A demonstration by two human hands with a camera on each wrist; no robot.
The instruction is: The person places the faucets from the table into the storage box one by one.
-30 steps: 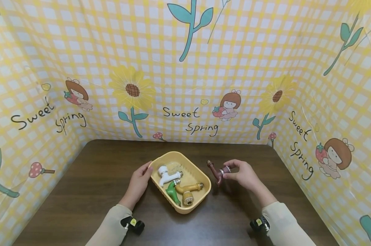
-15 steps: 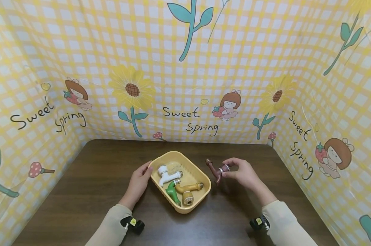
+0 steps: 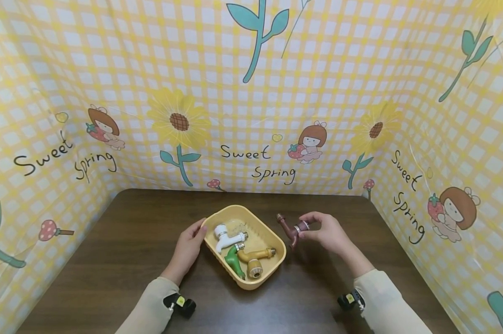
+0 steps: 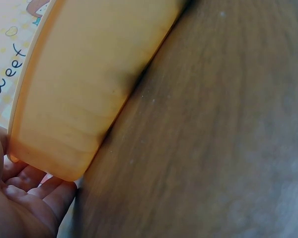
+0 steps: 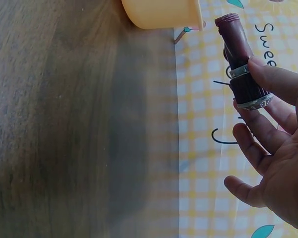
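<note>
My right hand [image 3: 328, 234] pinches a dark red tap [image 3: 294, 230] by its round knob, between thumb and fingers, just right of a yellow plastic basin [image 3: 272, 234]. In the right wrist view the tap [image 5: 238, 49] is held up off the table, and the lower fingers spread loosely. At the basin's left end my left hand [image 3: 188, 250] grips the rim, thumb on top; the left wrist view has the fingers below the wall. Inside the basin lie a white tap [image 3: 230, 239], a green tap [image 3: 233, 263] and a tan-yellow tap [image 3: 255, 260].
The basin stands on a dark brown wooden table [image 3: 122, 250]. A yellow checked cloth [image 3: 251, 116] with printed flowers and lettering hangs behind and on both sides. A small black camera is strapped to each wrist.
My right hand has drifted slightly left and away from me with the dark red tap, closer to the basin. The left hand, the basin and the taps in it have stayed put.
</note>
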